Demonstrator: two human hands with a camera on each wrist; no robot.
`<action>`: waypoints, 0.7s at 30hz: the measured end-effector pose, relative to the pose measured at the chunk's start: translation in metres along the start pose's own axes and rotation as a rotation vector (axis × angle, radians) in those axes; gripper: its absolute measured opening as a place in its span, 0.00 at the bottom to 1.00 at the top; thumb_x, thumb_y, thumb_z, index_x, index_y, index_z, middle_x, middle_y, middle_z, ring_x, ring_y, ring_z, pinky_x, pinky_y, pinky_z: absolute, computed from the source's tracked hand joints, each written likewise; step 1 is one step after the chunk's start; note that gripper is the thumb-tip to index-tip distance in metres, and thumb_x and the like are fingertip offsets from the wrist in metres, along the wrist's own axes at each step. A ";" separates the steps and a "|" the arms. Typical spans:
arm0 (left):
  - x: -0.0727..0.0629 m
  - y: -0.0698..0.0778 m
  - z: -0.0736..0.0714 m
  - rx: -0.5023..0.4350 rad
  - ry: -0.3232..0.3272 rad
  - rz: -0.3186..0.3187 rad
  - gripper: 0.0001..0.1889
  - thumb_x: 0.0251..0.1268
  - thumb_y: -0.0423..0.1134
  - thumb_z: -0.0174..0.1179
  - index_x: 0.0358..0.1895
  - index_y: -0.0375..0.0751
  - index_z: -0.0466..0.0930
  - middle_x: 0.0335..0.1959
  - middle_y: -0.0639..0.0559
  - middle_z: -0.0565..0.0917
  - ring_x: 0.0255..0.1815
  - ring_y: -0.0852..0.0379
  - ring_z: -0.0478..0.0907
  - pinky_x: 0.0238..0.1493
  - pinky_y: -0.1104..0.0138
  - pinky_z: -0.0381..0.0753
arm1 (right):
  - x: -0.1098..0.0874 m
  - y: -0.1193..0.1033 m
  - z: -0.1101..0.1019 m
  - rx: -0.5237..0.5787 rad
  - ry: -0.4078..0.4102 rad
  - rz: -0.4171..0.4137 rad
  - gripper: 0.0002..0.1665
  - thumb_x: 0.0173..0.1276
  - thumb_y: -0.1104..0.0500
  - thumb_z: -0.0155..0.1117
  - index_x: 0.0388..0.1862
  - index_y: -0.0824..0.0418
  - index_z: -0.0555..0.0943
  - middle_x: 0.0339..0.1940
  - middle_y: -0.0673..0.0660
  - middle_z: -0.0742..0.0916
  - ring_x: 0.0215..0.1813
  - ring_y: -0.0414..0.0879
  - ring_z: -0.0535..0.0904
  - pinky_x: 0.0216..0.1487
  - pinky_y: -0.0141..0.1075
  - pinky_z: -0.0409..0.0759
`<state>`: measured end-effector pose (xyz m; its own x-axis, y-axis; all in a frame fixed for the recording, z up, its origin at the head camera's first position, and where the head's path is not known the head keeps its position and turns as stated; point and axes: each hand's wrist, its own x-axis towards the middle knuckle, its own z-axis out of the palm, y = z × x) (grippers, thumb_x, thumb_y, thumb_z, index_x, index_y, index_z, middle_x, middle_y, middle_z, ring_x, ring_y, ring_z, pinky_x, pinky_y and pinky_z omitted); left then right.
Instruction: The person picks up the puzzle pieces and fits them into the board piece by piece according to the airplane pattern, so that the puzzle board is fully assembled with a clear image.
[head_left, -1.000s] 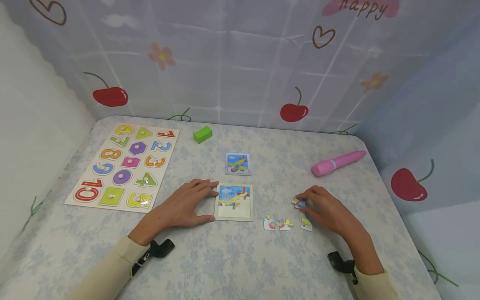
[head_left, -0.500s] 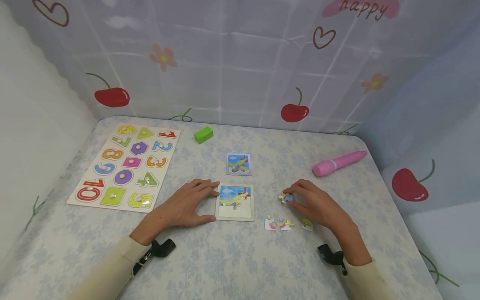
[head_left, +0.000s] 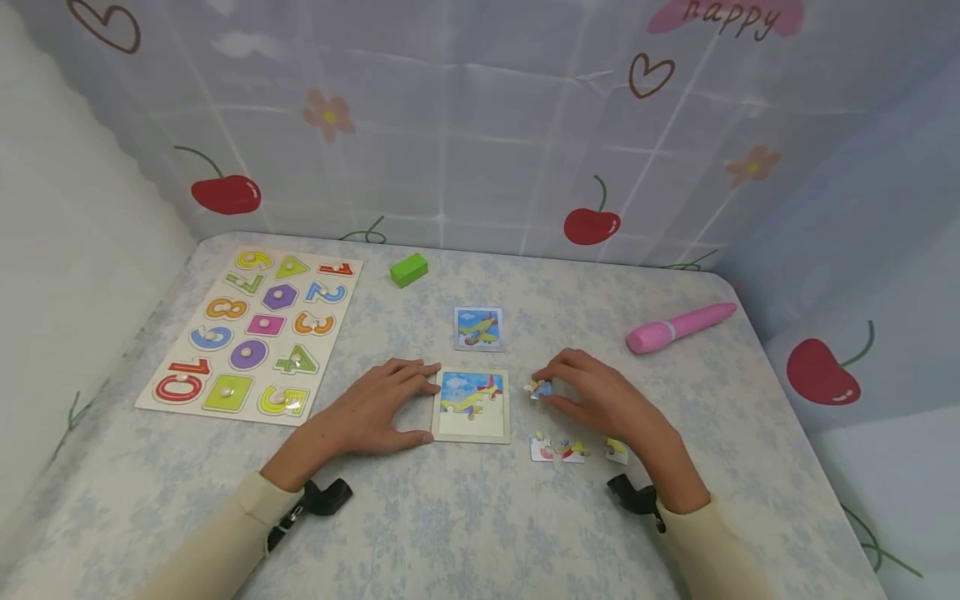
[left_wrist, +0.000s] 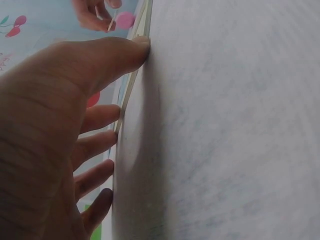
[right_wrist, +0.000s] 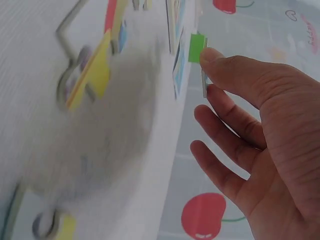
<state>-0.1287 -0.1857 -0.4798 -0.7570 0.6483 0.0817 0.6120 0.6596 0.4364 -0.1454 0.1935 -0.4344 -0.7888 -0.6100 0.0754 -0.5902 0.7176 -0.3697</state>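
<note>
In the head view a small square puzzle board (head_left: 471, 430) lies mid-table, its upper part filled with an airplane picture and its lower part bare. My left hand (head_left: 371, 410) rests on the table beside it, with thumb and fingertips against the board's left edge. To the right of the board, my right hand (head_left: 603, 397) pinches a blue and yellow puzzle piece (head_left: 539, 389) between thumb and index finger. The right wrist view shows that piece edge-on, raised off the table. Several loose puzzle pieces (head_left: 541, 451) lie below the right hand, one of them partly behind its wrist.
A small airplane picture card (head_left: 478, 329) lies just beyond the board. At the left is a large number and shape board (head_left: 247, 333). A green block (head_left: 408, 271) sits near the back edge, and a thick pink pen (head_left: 678, 328) lies at the back right.
My right hand has moved left, carrying the puzzle piece from beside the loose pieces to close by the board's right side. The left hand has stayed at the board's edge.
</note>
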 end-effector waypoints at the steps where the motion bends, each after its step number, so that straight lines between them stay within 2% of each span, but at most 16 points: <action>1: 0.000 0.000 0.000 0.000 0.000 0.000 0.34 0.65 0.59 0.75 0.70 0.48 0.82 0.82 0.52 0.70 0.81 0.44 0.66 0.76 0.42 0.69 | 0.002 -0.002 0.001 0.001 -0.007 -0.003 0.21 0.68 0.58 0.81 0.59 0.53 0.89 0.52 0.49 0.86 0.53 0.45 0.82 0.54 0.43 0.86; 10: 0.000 0.001 -0.001 0.008 -0.004 0.001 0.35 0.65 0.61 0.75 0.71 0.48 0.82 0.83 0.52 0.70 0.81 0.44 0.66 0.76 0.42 0.69 | 0.021 -0.015 0.006 -0.027 -0.021 -0.070 0.22 0.67 0.57 0.82 0.60 0.54 0.90 0.53 0.50 0.86 0.53 0.44 0.81 0.53 0.41 0.86; 21: 0.000 0.000 -0.002 0.003 -0.009 -0.010 0.35 0.65 0.61 0.74 0.71 0.48 0.82 0.83 0.52 0.70 0.81 0.44 0.66 0.76 0.42 0.69 | 0.035 -0.026 0.019 -0.013 -0.063 -0.087 0.21 0.69 0.55 0.81 0.60 0.55 0.90 0.53 0.50 0.86 0.52 0.44 0.82 0.54 0.40 0.85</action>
<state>-0.1293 -0.1862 -0.4779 -0.7609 0.6452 0.0689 0.6051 0.6672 0.4344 -0.1541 0.1473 -0.4396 -0.7226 -0.6896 0.0481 -0.6582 0.6652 -0.3525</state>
